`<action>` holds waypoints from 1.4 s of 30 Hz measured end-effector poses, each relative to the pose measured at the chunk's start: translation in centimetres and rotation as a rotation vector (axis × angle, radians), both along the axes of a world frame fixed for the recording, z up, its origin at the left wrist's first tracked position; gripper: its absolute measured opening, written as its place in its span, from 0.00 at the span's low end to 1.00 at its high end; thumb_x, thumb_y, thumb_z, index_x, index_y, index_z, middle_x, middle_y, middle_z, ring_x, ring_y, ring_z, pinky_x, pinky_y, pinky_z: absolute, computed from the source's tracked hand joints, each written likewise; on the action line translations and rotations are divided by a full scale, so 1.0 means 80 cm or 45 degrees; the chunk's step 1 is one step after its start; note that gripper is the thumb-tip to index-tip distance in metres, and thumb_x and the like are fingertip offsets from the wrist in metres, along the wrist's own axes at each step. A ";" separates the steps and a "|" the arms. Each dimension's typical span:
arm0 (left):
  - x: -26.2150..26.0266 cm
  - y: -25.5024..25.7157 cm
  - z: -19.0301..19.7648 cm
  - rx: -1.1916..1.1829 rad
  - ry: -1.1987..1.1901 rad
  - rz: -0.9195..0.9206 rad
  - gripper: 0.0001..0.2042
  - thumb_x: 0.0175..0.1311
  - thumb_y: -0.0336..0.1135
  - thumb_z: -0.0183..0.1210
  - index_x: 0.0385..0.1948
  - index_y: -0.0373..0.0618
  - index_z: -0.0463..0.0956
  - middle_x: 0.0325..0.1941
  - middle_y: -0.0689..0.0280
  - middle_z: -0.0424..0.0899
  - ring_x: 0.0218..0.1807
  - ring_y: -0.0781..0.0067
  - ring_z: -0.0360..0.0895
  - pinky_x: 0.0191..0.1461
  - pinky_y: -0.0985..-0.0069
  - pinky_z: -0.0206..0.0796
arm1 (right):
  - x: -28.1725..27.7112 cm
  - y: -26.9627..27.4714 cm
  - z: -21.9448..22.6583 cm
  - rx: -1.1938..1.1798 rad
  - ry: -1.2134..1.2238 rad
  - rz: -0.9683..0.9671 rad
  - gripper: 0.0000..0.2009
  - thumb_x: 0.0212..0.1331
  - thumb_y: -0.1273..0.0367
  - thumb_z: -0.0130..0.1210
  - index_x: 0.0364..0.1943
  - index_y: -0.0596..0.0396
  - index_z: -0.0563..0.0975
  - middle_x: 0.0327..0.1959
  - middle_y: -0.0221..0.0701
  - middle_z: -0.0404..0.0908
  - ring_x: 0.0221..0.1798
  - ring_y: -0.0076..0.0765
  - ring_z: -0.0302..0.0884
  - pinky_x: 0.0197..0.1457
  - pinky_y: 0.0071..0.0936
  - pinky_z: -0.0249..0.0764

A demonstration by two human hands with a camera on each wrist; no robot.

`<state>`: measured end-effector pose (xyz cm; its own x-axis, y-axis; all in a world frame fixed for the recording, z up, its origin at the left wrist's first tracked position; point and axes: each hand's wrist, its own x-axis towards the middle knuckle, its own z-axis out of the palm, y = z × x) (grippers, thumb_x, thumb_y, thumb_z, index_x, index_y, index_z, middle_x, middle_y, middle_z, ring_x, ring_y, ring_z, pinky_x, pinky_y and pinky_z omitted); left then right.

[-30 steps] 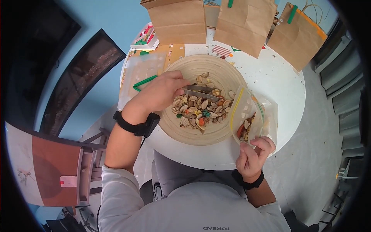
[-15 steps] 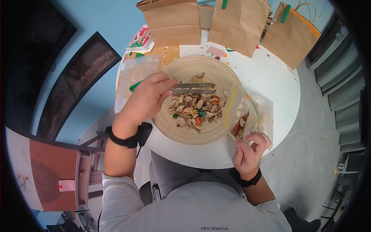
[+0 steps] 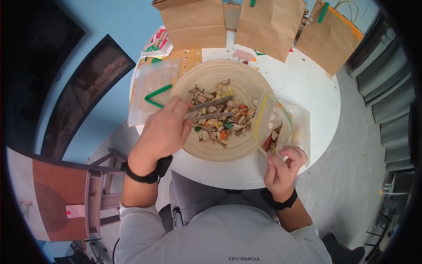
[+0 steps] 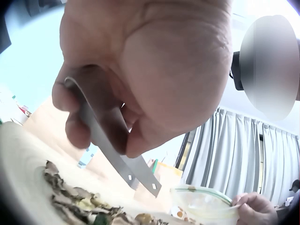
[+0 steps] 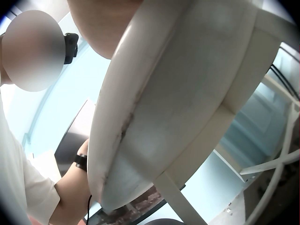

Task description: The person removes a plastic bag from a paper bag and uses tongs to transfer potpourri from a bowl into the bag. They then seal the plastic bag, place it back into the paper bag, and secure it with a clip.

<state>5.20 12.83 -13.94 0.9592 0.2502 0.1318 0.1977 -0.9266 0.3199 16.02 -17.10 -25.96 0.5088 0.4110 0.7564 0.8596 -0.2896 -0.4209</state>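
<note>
At nine o'clock from the bowl, a clear plastic sheet (image 3: 151,94) with green strips is lying on the round white table (image 3: 307,88). Your left hand (image 3: 165,130) is gripping metal tongs (image 3: 210,109), their two arms slightly apart over the dried shells (image 3: 222,119) heaped in the wooden bowl (image 3: 206,75). At three o'clock, your right hand (image 3: 281,169) is pinching the lower edge of an open zip bag (image 3: 274,123) partly filled with shells. Brown paper bags (image 3: 193,22) are standing at twelve o'clock.

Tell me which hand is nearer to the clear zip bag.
Right. The right hand pinches the near edge of the clear zip bag, while the left hand holds metal tongs over the wooden bowl, apart from the bag.
</note>
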 end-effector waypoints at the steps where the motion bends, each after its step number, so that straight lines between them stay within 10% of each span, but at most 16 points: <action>1: -0.002 -0.003 -0.004 0.006 -0.029 0.001 0.14 0.68 0.29 0.63 0.53 0.41 0.77 0.48 0.52 0.80 0.47 0.42 0.81 0.47 0.54 0.74 | 0.000 0.001 0.001 -0.005 -0.004 0.006 0.14 0.49 0.77 0.65 0.41 0.47 0.87 0.50 0.35 0.73 0.56 0.51 0.67 0.62 0.43 0.67; 30: 0.014 -0.020 -0.022 0.269 -0.182 0.016 0.11 0.64 0.34 0.69 0.45 0.45 0.82 0.34 0.62 0.83 0.38 0.53 0.84 0.39 0.59 0.75 | 0.001 0.003 -0.001 -0.007 0.018 0.023 0.13 0.47 0.77 0.64 0.39 0.46 0.87 0.49 0.34 0.74 0.56 0.51 0.67 0.62 0.42 0.67; 42: 0.038 -0.082 -0.008 0.117 -0.353 -0.342 0.21 0.55 0.33 0.73 0.51 0.43 0.79 0.41 0.56 0.83 0.41 0.50 0.83 0.43 0.58 0.76 | 0.000 0.002 -0.003 0.053 -0.045 -0.021 0.15 0.45 0.77 0.63 0.39 0.44 0.87 0.47 0.33 0.75 0.54 0.50 0.69 0.62 0.43 0.67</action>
